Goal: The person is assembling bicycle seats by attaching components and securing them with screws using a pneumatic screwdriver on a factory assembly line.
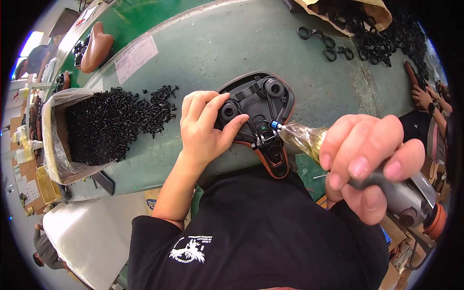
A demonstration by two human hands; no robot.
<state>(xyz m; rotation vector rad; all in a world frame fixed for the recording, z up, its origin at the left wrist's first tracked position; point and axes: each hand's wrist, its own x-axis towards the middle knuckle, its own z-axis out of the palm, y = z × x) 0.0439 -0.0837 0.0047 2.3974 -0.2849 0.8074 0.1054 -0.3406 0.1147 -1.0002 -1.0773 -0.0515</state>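
An upturned bicycle saddle point(252, 98) with a black underside, metal rails and a brown edge rests at the bench's near edge, close to my body. My left hand point(203, 121) grips its left side, thumb and fingers around a round black fitting. In my right hand point(369, 162) is a grey power screwdriver point(302, 138), its nose wrapped in clear tape. The blue-collared bit meets the saddle near the rail clamp; whether a screw sits under it is hidden. Left of my left hand lie loose black screws point(157, 111), spilling from a plastic-lined box point(50, 150).
On the green bench point(208, 48), a brown saddle point(96, 50) lies at the far left beside a paper sheet point(136, 59). Black ring clamps point(331, 43) and a brown paper sack point(382, 17) occupy the far right. Another person's hands point(424, 98) work at the right edge.
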